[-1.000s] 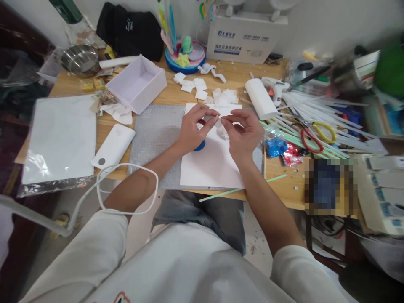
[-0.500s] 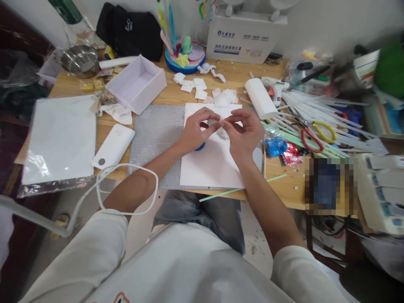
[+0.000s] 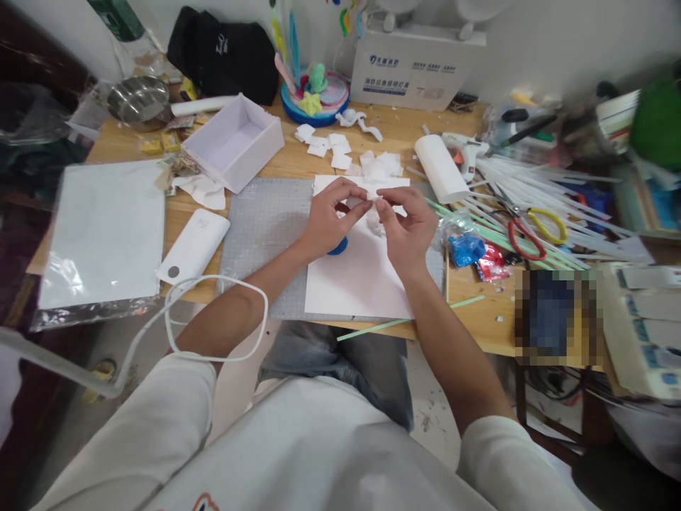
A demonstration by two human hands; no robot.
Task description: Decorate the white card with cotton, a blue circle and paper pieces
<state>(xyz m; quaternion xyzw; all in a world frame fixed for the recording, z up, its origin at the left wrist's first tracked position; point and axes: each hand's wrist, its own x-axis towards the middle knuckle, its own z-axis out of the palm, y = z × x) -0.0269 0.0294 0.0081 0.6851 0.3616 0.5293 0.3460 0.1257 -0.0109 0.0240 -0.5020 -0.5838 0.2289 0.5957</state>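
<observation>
Between the fingertips of both hands is a small white piece, which looks like paper or tissue. My left hand pinches it from the left with thumb and forefinger. From the other side, my right hand grips it between thumb and fingers. Both hands are above a white paper sheet that lies on a grey cutting mat. A round blue object shows partly under my left hand. Crumpled white bits lie below the fingers, partly hidden.
Torn tissue squares lie behind the sheet. A tissue roll, a glue gun, scissors and many white strips are on the right. Leftward are a lilac box and a power bank; a white cable crosses my left arm.
My right fingers have drawn closer together around the white piece, and more of it shows between the fingertips. The other things stay in place; the view has shifted slightly.
</observation>
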